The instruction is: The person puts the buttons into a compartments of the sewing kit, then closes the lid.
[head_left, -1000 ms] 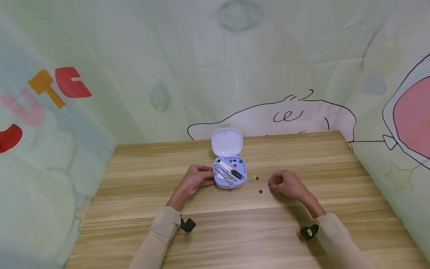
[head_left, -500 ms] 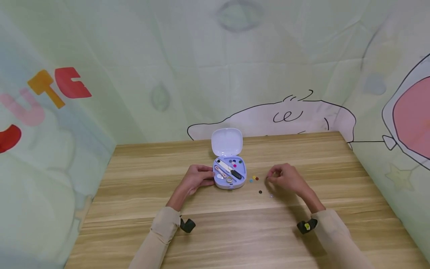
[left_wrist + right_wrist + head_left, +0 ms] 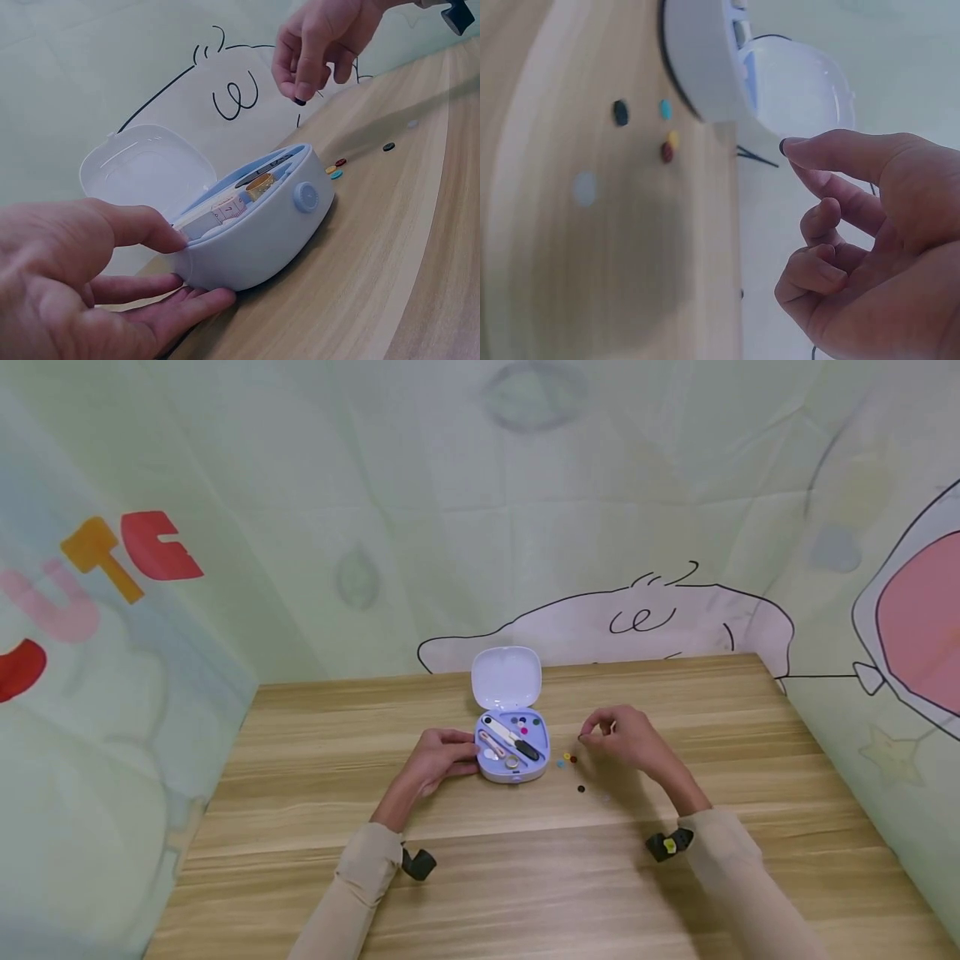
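Observation:
On the table stands a pale blue and white sewing box (image 3: 512, 777), its white lid (image 3: 507, 677) raised. My left hand (image 3: 435, 758) holds its left side; in the left wrist view one digit lies on the rim and other fingers sit low against the outer wall. Inside are small snips with a black end (image 3: 527, 748), a rolled tape measure (image 3: 228, 208), a gold ring-like thimble (image 3: 260, 185) and several buttons. My right hand (image 3: 621, 739) pinches a small black button (image 3: 300, 102) between thumb and index finger, raised over the table right of the box.
Right of the box lie a blue button (image 3: 560, 764), a yellow button (image 3: 567, 756) and a red button (image 3: 573, 759). Nearer me are a black button (image 3: 581, 789) and a pale, see-through button (image 3: 585, 188). A printed curtain (image 3: 360, 510) borders the table's back and sides.
My right hand has lifted the black button off the table and carried it left and away from me, towards the box. My left hand has stayed on the box.

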Available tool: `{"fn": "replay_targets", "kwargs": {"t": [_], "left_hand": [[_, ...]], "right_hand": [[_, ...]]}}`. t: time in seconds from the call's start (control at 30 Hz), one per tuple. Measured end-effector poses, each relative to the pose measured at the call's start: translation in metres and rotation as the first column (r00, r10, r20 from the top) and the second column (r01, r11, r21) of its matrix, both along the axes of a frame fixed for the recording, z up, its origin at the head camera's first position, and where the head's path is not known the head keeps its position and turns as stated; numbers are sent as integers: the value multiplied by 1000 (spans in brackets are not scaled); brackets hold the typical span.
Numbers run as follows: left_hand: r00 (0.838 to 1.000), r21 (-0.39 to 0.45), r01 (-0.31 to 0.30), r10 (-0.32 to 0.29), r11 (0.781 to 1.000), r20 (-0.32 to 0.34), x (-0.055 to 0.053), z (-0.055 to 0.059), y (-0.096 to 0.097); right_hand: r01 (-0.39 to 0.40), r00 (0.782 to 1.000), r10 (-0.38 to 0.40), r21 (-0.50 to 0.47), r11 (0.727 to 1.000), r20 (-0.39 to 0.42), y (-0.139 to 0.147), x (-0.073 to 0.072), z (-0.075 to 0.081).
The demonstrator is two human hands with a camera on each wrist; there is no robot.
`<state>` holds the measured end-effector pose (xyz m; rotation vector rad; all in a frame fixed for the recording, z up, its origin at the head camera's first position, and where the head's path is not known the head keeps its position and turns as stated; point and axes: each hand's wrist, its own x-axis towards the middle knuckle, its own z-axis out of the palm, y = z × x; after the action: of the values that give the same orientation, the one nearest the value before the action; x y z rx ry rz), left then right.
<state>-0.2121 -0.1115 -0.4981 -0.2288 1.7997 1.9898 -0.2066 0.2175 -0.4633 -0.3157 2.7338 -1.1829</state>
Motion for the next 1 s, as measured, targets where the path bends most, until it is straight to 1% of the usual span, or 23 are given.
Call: {"fn": "replay_targets", "kwargs": {"t": [0.23, 0.43, 0.63, 0.87, 1.0], "left_hand": [[1000, 1, -8, 8, 1000, -2, 0, -1, 0], [1000, 6, -8, 8, 1000, -3, 0, -1, -1], [1000, 5, -8, 8, 1000, -3, 0, -1, -1], [1000, 9, -5, 5, 1000, -5, 0, -1, -1], [1000, 5, -1, 1, 1000, -8, 0, -2, -1]], "right_hand": [[2, 1000, -1, -49, 999, 10, -18, -8, 8], [32, 999, -29, -79, 996, 40, -33, -13, 10], [29, 998, -21, -124, 992, 60, -46, -17, 14], [29, 997, -18, -150, 988, 74, -55, -20, 14], [42, 996, -27, -166, 985, 89, -59, -21, 12]]}}
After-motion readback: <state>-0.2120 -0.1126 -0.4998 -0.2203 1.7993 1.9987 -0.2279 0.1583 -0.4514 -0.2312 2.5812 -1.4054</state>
